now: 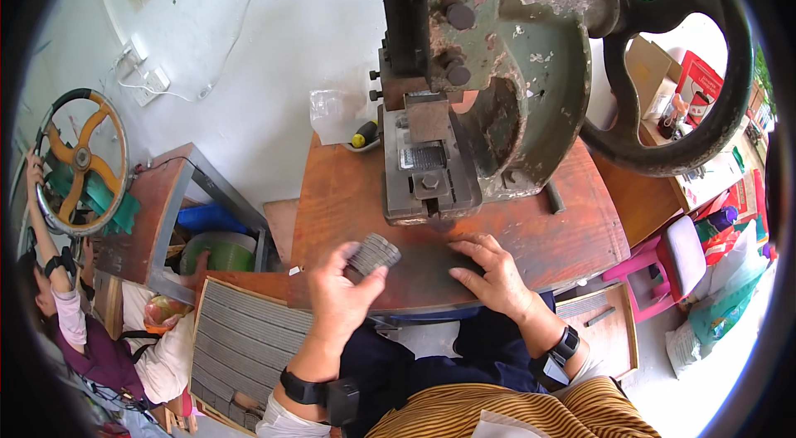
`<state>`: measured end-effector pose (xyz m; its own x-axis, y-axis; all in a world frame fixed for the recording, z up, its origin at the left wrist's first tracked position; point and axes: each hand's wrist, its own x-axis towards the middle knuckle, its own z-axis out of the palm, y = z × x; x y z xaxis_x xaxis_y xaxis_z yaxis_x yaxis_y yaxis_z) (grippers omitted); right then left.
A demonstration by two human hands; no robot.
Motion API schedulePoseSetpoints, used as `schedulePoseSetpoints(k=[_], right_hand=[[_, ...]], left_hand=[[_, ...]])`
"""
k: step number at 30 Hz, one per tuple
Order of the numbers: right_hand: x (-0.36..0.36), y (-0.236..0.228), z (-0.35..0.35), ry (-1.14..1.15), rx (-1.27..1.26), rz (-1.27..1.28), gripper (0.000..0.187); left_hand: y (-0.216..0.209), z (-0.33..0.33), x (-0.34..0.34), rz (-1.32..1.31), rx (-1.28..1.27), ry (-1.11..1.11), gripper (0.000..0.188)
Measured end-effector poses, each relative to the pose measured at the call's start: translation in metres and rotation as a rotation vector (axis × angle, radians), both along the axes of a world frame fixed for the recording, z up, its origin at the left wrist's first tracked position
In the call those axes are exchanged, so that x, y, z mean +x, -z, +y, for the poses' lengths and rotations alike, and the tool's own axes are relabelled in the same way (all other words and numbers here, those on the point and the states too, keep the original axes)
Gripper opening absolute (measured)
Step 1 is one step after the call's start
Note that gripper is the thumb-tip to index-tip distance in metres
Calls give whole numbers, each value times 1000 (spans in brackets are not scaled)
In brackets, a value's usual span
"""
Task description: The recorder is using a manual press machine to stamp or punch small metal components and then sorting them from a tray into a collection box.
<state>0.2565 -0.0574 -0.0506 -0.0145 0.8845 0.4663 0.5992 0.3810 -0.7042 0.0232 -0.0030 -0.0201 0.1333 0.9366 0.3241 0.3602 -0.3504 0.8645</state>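
Observation:
My left hand is closed around a small stack of grey metal strips, held just above the front of the wooden table. My right hand hovers at the table's front edge, palm down, its fingers apart and nothing visible in them. Ahead of both hands stands a heavy hand press with worn green paint. A ram block sits above the flat steel die bed, where a ridged grey plate lies. Whether the ram touches that plate, I cannot tell.
A wooden tray with rows of grey strips is at lower left; another tray holds one strip at right. The press's large handwheel fills the upper right. A person grips another wheel at far left. A pink stool stands right.

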Motion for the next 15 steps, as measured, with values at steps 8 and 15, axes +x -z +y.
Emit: schedulePoseSetpoints(k=[8, 15], right_hand=[[-6, 3, -1, -75, 142, -190, 35], [-6, 2, -4, -100, 143, -189, 33]], left_hand=[[-50, 71, 79, 192, 340, -182, 35], [-47, 85, 120, 336, 361, -240, 37]])
